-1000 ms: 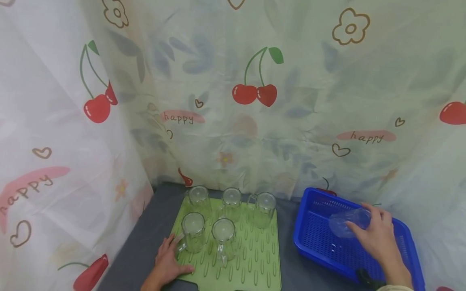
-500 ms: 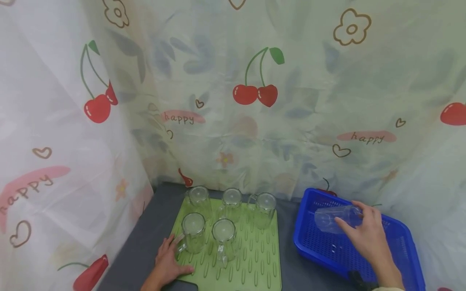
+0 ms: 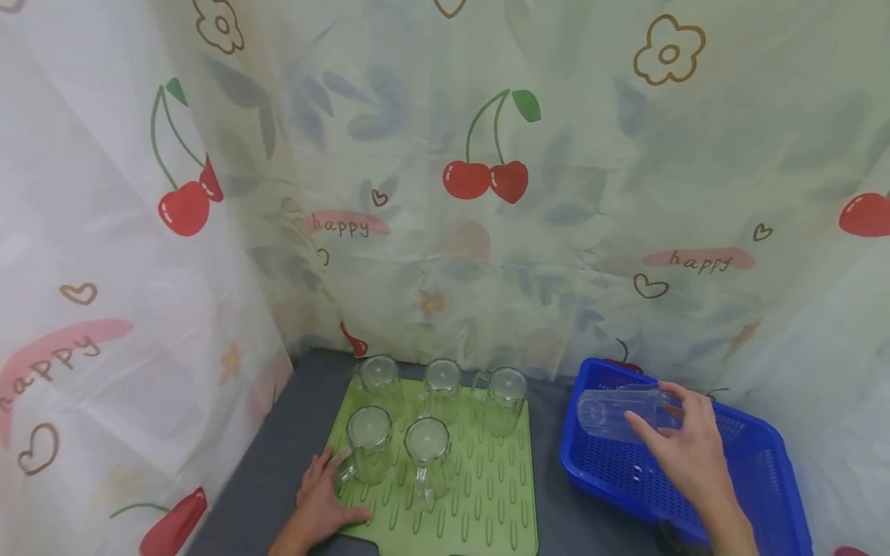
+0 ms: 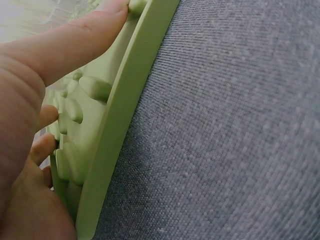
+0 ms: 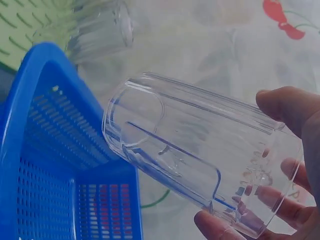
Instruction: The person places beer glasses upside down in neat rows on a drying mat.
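The right hand (image 3: pixel 684 455) grips a clear ribbed glass mug (image 3: pixel 615 413) on its side above the blue perforated plastic basket (image 3: pixel 758 479), while the left hand (image 3: pixel 320 506) rests with fingers extended on the green ridged draining mat (image 3: pixel 487 494) on the grey bench (image 3: pixel 278 463).

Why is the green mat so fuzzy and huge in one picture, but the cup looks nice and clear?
Left wrist view: the camera sits so close that the green mat edge and left hand blur, while the grey cloth stays sharp. Right wrist view: the clear cup is crisp in the right hand. Head view: soft, even light, edges bent.
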Demonstrator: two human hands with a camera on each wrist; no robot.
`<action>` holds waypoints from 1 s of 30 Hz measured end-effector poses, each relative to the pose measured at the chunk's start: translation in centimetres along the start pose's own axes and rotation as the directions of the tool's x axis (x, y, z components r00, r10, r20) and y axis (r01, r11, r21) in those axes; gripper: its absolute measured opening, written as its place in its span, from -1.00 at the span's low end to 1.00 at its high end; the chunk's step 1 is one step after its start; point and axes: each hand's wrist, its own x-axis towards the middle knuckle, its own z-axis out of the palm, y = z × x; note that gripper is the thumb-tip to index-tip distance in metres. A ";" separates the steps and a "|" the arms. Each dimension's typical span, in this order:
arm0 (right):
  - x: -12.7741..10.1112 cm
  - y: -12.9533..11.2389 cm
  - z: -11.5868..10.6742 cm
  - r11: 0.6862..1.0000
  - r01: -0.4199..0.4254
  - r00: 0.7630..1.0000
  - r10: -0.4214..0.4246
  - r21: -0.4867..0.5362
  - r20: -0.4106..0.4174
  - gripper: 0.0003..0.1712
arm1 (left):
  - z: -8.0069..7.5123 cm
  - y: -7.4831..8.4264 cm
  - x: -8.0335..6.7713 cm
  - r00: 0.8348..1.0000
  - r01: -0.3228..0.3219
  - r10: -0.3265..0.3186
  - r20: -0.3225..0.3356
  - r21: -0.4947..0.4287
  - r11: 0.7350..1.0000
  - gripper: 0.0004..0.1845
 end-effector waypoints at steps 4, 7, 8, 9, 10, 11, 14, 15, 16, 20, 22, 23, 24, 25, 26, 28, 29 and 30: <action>-0.5 -0.4 0.4 0.999 0.029 0.999 -0.028 0.044 -0.025 -0.16 | -0.1 -0.1 0.0 1.000 0.004 -0.004 0.004 -0.001 1.000 0.35; -0.9 -0.6 0.7 0.997 0.037 0.999 -0.035 0.074 -0.028 -0.18 | -0.2 0.0 -0.1 1.000 0.002 -0.002 0.004 0.002 1.000 0.35; -0.9 -0.7 0.8 0.996 0.034 0.999 -0.033 0.083 -0.024 -0.18 | -0.2 0.0 -0.1 1.000 -0.001 0.001 0.002 0.004 1.000 0.35; -1.0 -0.8 0.9 0.995 0.032 0.999 -0.031 0.091 -0.021 -0.18 | -0.2 0.0 -0.1 1.000 -0.001 0.001 0.002 0.003 1.000 0.35; -1.1 -0.9 0.9 0.995 0.028 1.000 -0.026 0.096 -0.015 -0.19 | -0.2 0.1 -0.1 1.000 -0.003 0.003 0.002 0.002 1.000 0.35; -1.2 -1.0 1.0 0.995 0.021 1.000 -0.020 0.101 -0.007 -0.19 | -0.2 0.1 -0.1 1.000 -0.003 0.003 0.002 0.000 1.000 0.34; -1.4 -1.4 1.1 0.994 -0.003 1.000 0.001 0.113 0.013 -0.19 | -0.2 0.1 -0.1 1.000 0.002 -0.002 0.007 -0.008 1.000 0.34; -1.5 -1.5 1.2 0.993 -0.011 1.000 0.009 0.116 0.020 -0.19 | -0.1 0.1 -0.1 1.000 0.004 -0.003 0.010 -0.011 1.000 0.34; -1.5 -1.6 1.2 0.992 -0.022 0.999 0.018 0.120 0.029 -0.18 | -0.1 0.0 -0.1 1.000 0.002 -0.002 0.009 -0.011 1.000 0.33; -1.6 -2.2 1.5 0.987 -0.058 0.997 0.051 0.152 0.051 -0.17 | 0.0 0.0 -0.1 1.000 0.002 -0.002 0.006 -0.019 1.000 0.33; -1.7 -2.4 1.7 0.984 -0.065 0.997 0.057 0.168 0.056 -0.17 | 0.0 0.0 -0.1 1.000 0.000 0.000 0.002 -0.019 1.000 0.34; -1.8 -2.5 1.8 0.983 -0.067 0.997 0.058 0.173 0.056 -0.17 | 0.0 0.0 -0.1 1.000 0.001 0.000 0.003 -0.023 1.000 0.34; -1.8 -2.6 1.9 0.982 -0.068 0.997 0.058 0.179 0.056 -0.17 | 0.0 0.0 -0.1 1.000 0.002 -0.002 0.006 -0.025 1.000 0.34; -1.8 -2.7 1.9 0.982 -0.069 0.997 0.060 0.178 0.055 -0.17 | 0.0 0.0 -0.1 1.000 0.003 -0.003 0.008 -0.027 1.000 0.33; -1.9 -2.8 2.0 0.981 -0.071 0.997 0.062 0.180 0.054 -0.18 | 0.0 0.0 -0.1 1.000 0.004 -0.004 0.011 -0.028 1.000 0.33; -2.0 -2.9 2.2 0.980 -0.073 0.997 0.066 0.183 0.045 -0.18 | -0.1 0.0 -0.1 1.000 0.008 -0.008 0.017 -0.029 1.000 0.33; -2.0 -2.9 2.3 0.980 -0.072 0.997 0.065 0.187 0.040 -0.18 | -0.1 0.0 -0.1 1.000 0.007 -0.006 0.018 -0.026 1.000 0.32; -2.0 -3.0 2.4 0.979 -0.068 0.997 0.063 0.193 0.032 -0.19 | -0.2 0.0 -0.1 1.000 0.006 -0.006 0.018 -0.023 1.000 0.32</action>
